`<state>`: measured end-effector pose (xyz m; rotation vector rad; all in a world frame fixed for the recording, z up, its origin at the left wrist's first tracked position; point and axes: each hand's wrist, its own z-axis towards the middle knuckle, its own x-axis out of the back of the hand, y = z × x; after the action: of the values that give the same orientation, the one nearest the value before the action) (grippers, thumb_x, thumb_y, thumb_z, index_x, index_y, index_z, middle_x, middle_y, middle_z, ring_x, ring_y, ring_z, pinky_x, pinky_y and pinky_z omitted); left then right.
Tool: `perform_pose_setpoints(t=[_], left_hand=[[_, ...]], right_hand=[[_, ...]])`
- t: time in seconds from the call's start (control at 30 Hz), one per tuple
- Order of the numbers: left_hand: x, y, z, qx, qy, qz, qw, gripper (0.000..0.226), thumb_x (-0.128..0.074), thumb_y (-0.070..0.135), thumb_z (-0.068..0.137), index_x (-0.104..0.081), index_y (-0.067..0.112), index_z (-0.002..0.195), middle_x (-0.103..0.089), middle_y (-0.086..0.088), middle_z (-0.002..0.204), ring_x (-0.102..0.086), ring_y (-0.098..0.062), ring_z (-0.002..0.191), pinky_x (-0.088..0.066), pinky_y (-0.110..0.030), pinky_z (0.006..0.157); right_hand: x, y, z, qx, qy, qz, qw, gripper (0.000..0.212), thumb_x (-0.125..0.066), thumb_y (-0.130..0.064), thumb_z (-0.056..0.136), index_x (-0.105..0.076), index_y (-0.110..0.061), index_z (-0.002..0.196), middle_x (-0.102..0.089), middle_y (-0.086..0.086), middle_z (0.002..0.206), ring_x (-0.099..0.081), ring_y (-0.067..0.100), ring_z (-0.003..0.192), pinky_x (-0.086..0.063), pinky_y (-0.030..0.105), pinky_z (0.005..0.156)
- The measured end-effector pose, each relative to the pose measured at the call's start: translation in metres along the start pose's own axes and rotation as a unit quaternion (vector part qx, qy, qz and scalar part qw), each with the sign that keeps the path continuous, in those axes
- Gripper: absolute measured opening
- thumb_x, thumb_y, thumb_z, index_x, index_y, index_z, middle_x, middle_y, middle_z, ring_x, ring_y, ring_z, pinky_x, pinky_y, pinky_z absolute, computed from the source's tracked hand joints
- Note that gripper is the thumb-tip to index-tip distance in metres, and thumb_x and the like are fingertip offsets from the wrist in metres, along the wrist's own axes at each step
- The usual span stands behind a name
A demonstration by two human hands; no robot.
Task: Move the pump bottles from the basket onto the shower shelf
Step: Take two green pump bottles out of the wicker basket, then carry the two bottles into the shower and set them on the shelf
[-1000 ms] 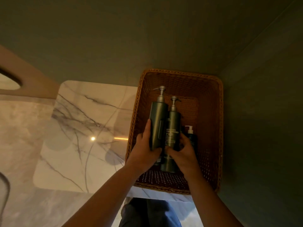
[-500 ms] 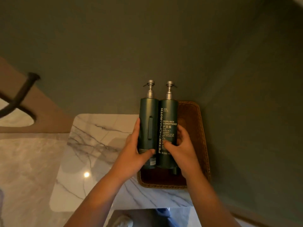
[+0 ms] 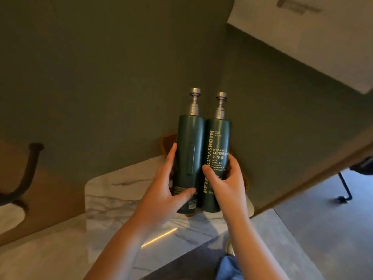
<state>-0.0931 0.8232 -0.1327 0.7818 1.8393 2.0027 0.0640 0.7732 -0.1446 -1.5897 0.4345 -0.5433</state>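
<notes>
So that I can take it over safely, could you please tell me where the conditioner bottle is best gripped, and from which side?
Grip the conditioner bottle round its straight body, low down, from its right, as the right hand does, thumb across the front. Its left flank lies against the other pump bottle, and its metal pump looks too narrow.

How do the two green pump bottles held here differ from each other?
The left bottle shows a plain side with a vertical strip and barcode; the right bottle shows white conditioner lettering. The left hand grips the left bottle, the right hand the right bottle. Both are dark green with silver pumps, side by side.
</notes>
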Motion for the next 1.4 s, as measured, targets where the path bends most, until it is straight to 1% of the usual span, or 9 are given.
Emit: perform_pose_setpoints(t=[0.17, 0.37, 0.5, 0.63, 0.7, 0.87, 1.0, 1.13, 1.4], left_hand=[[-0.041, 0.027, -0.016, -0.046, -0.045, 0.000, 0.998, 0.098, -0.075, 0.037, 0.070, -0.008, 0.067, 0.135, -0.037, 0.032, 0.134, -0.040, 0.018, 0.118, -0.037, 0.004, 0.075], [-0.104, 0.061, -0.032, -0.084, -0.190, -0.057, 0.977, 0.099, -0.075, 0.034, 0.067, -0.010, 0.068, 0.134, -0.044, 0.033, 0.132, -0.048, 0.001, 0.123, -0.046, -0.019, 0.094], [-0.168, 0.072, -0.058, -0.114, -0.269, -0.079, 0.953, 0.102, -0.079, 0.016, 0.073, -0.015, 0.068, 0.133, -0.045, 0.027, 0.135, -0.048, -0.003, 0.125, -0.046, -0.023, 0.096], [-0.238, 0.079, -0.108, -0.117, -0.356, -0.083, 0.923, 0.100, -0.075, 0.016, 0.071, -0.016, 0.063, 0.137, -0.045, 0.018, 0.140, -0.047, -0.010, 0.128, -0.043, -0.043, 0.103], [-0.275, 0.083, -0.141, -0.105, -0.413, -0.088, 0.900, 0.097, -0.074, 0.020, 0.073, -0.014, 0.060, 0.139, -0.041, 0.018, 0.143, -0.045, -0.010, 0.129, -0.043, -0.043, 0.103], [-0.372, 0.093, -0.260, -0.093, -0.533, -0.091, 0.836, 0.099, -0.071, 0.018, 0.075, -0.009, 0.063, 0.138, -0.047, 0.029, 0.132, -0.048, -0.003, 0.125, -0.047, -0.021, 0.093], [-0.429, 0.107, -0.368, -0.106, -0.617, -0.092, 0.775, 0.103, -0.070, 0.006, 0.080, -0.007, 0.067, 0.135, -0.042, 0.039, 0.130, -0.047, 0.004, 0.122, -0.046, -0.015, 0.091], [-0.470, 0.127, -0.455, -0.129, -0.684, -0.084, 0.713, 0.103, -0.071, 0.010, 0.080, -0.005, 0.066, 0.136, -0.031, 0.034, 0.136, -0.046, 0.014, 0.116, -0.045, -0.006, 0.078], [-0.540, 0.150, -0.592, -0.175, -0.803, -0.054, 0.567, 0.102, -0.073, 0.019, 0.078, -0.004, 0.067, 0.135, -0.029, 0.057, 0.119, -0.041, 0.024, 0.110, -0.043, 0.000, 0.067]], right_hand=[[0.051, -0.016, -0.050, 0.061, 0.106, -0.040, 0.992, 0.065, -0.073, -0.045, 0.069, -0.043, -0.038, 0.126, -0.059, -0.028, 0.109, -0.058, -0.007, 0.101, -0.051, 0.011, 0.078], [0.122, -0.023, -0.115, 0.084, 0.239, -0.078, 0.964, 0.058, -0.074, -0.038, 0.073, -0.040, -0.055, 0.116, -0.054, -0.037, 0.107, -0.054, -0.012, 0.103, -0.043, -0.001, 0.072], [0.172, -0.018, -0.170, 0.084, 0.328, -0.079, 0.938, 0.057, -0.075, -0.032, 0.074, -0.041, -0.058, 0.112, -0.055, -0.039, 0.106, -0.054, -0.012, 0.102, -0.043, -0.001, 0.070], [0.223, -0.005, -0.246, 0.060, 0.408, -0.064, 0.909, 0.058, -0.075, -0.028, 0.075, -0.042, -0.059, 0.111, -0.056, -0.037, 0.105, -0.056, -0.010, 0.100, -0.046, 0.003, 0.069], [0.251, 0.005, -0.295, 0.038, 0.440, -0.054, 0.895, 0.057, -0.074, -0.028, 0.075, -0.043, -0.056, 0.113, -0.057, -0.035, 0.105, -0.057, -0.010, 0.099, -0.047, 0.003, 0.068], [0.315, 0.029, -0.447, -0.010, 0.528, -0.041, 0.848, 0.057, -0.074, -0.024, 0.075, -0.046, -0.048, 0.119, -0.061, -0.029, 0.106, -0.060, -0.006, 0.098, -0.047, 0.005, 0.070], [0.350, 0.037, -0.573, -0.040, 0.596, -0.047, 0.801, 0.056, -0.073, -0.019, 0.076, -0.047, -0.047, 0.117, -0.062, -0.029, 0.107, -0.060, -0.006, 0.099, -0.047, 0.006, 0.073], [0.366, 0.034, -0.675, -0.052, 0.679, -0.057, 0.730, 0.060, -0.075, -0.019, 0.074, -0.047, -0.042, 0.122, -0.061, -0.025, 0.111, -0.059, -0.007, 0.100, -0.046, 0.005, 0.073], [0.358, 0.046, -0.828, -0.078, 0.824, -0.006, 0.561, 0.065, -0.076, -0.024, 0.075, -0.042, -0.041, 0.128, -0.058, -0.028, 0.112, -0.058, -0.013, 0.095, -0.047, 0.004, 0.067]])
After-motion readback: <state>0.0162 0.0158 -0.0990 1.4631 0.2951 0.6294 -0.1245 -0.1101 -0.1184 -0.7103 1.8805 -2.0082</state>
